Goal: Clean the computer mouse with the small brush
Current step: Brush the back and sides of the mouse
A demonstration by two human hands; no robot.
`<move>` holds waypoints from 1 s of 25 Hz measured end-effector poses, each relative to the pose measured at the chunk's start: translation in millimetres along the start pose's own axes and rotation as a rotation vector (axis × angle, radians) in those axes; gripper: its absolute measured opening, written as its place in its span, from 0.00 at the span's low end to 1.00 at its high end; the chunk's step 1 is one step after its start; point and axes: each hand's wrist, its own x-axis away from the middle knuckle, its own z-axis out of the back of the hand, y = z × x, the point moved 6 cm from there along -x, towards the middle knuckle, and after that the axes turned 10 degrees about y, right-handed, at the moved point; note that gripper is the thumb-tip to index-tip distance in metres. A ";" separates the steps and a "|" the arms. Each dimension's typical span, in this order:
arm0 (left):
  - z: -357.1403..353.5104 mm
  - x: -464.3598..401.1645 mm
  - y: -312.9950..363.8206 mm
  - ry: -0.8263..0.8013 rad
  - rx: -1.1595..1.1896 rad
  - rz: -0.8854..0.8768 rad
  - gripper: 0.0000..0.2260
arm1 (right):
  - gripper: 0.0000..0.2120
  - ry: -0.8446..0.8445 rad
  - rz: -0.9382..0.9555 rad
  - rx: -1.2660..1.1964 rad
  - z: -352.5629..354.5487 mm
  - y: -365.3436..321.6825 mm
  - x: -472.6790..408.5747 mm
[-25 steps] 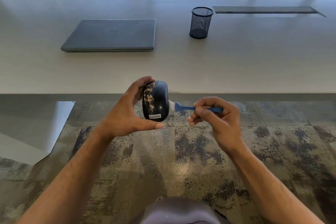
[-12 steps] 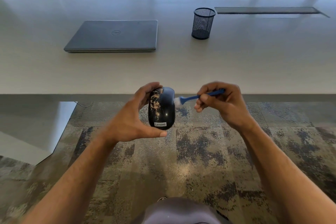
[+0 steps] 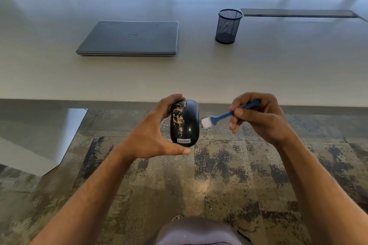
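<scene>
A black computer mouse (image 3: 188,123) with a white label near its lower end carries tan dust on its left half. My left hand (image 3: 151,133) grips it in the air just in front of the table edge, fingers over the top end and thumb under the bottom end. My right hand (image 3: 258,117) pinches the handle of a small blue brush (image 3: 223,116). The brush's white bristles point left and sit just off the mouse's right side, a small gap between them.
A pale table (image 3: 278,69) spans the view behind the hands, with a closed grey laptop (image 3: 129,38) at the left and a black mesh pen cup (image 3: 228,26) to the right. A dark slot (image 3: 298,13) lies at the back right. Patterned carpet (image 3: 209,181) is below.
My right hand rose and tilted the brush, handle end now higher. The bristles drew slightly away from the mouse's right side. The left hand kept its hold on the mouse.
</scene>
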 end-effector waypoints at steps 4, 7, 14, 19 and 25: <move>-10.8 -3.6 2.5 -0.045 -0.033 -0.014 0.53 | 0.05 -0.039 -0.007 0.101 -10.2 -3.8 -11.2; -15.2 -3.9 0.1 -0.059 -0.057 -0.026 0.53 | 0.03 0.031 -0.009 0.217 -4.0 -8.5 -23.6; -25.5 1.5 -4.7 -0.071 -0.065 -0.040 0.53 | 0.05 0.137 -0.029 0.389 12.4 -14.0 -46.9; -26.8 0.4 -7.5 -0.072 -0.080 -0.054 0.53 | 0.03 -0.031 -0.148 0.286 1.8 -11.8 -47.9; -35.5 -1.3 -4.0 -0.112 -0.062 -0.098 0.53 | 0.07 0.050 -0.198 0.371 7.2 0.2 -67.8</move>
